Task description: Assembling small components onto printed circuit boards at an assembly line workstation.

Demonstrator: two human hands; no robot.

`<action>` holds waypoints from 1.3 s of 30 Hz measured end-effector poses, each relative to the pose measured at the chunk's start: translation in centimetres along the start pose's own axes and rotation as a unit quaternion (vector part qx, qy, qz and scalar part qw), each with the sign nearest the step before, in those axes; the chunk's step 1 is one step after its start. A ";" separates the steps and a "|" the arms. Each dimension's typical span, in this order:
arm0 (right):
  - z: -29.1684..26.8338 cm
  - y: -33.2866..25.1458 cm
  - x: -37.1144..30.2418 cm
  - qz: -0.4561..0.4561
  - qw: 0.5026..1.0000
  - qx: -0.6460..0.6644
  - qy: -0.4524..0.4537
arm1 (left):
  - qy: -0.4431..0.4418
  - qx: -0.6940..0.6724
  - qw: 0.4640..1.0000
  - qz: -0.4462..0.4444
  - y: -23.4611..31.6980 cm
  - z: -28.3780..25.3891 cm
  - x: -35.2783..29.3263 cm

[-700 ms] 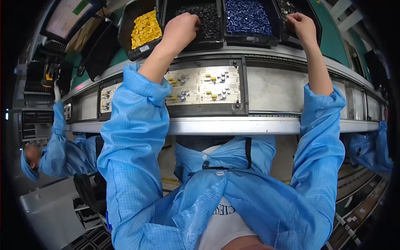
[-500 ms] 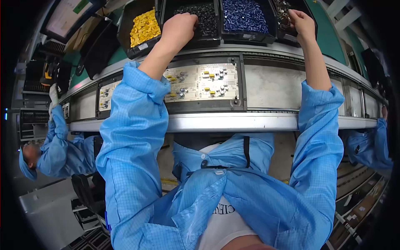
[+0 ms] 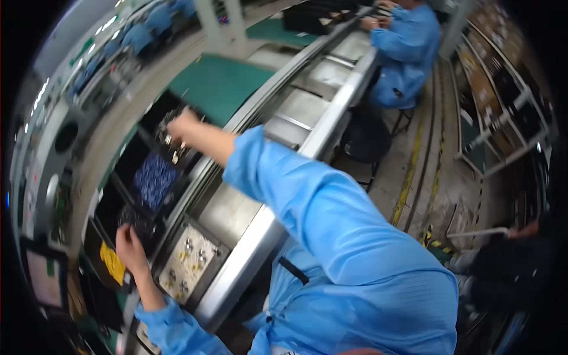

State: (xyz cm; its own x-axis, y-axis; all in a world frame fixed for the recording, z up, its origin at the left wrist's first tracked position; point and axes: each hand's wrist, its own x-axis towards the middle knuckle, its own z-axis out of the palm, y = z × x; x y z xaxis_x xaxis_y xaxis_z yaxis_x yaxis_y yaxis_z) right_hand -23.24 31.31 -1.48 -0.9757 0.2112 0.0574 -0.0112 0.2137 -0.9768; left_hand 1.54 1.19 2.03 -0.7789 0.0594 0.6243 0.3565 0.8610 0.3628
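Note:
My right hand [image 3: 184,126] is over the far bin of shiny metal parts [image 3: 176,155], its fingers bent together, blurred by motion. My left hand [image 3: 131,248] is at the edge of the bin of small black parts [image 3: 135,220], fingers curled in; whatever either hand holds is too small to make out. Between these bins lies one of dark blue parts [image 3: 155,182]; a bin of yellow parts [image 3: 112,263] is beyond my left hand. Near my left forearm, a pale circuit board [image 3: 186,260] with yellow and dark components sits in a dark frame on the line.
A silver rail [image 3: 244,251] edges the conveyor line. A green mat [image 3: 220,89] lies past the bins. A co-worker in blue [image 3: 405,50] works farther along, near a dark stool [image 3: 365,137]. A shelf rack [image 3: 503,130] stands right; a monitor [image 3: 44,277] is at left.
My view has swung round to the right, so the line now runs diagonally and the co-worker farther along shows. Both hands remain at the same bins; the left has shifted toward its bin's edge.

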 end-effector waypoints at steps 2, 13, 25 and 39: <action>5.2 -2.9 -3.8 0.200 0.899 0.380 -0.088 | 0.011 0.016 0.998 -0.055 0.2 -3.1 -3.0; -2.6 -2.4 -4.6 0.215 0.778 0.568 -0.162 | 0.029 -0.115 0.990 -0.077 8.6 -2.5 -6.7; -7.1 -1.7 -22.0 0.207 0.830 0.437 -0.277 | 0.087 -0.062 0.994 0.002 13.9 -0.3 -16.6; -12.8 4.3 -32.6 -0.002 0.891 0.421 -0.170 | 0.124 0.005 0.992 0.012 14.1 -0.7 -17.7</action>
State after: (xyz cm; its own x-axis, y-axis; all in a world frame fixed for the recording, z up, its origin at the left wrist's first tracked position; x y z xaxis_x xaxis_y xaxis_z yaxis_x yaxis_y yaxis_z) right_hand 11.31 37.58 -4.88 -0.9835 -0.1203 0.1350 -0.0347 -0.6072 -0.7938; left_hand 20.71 11.92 -3.43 -0.6190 -0.0463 0.7841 0.3672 0.8654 0.3409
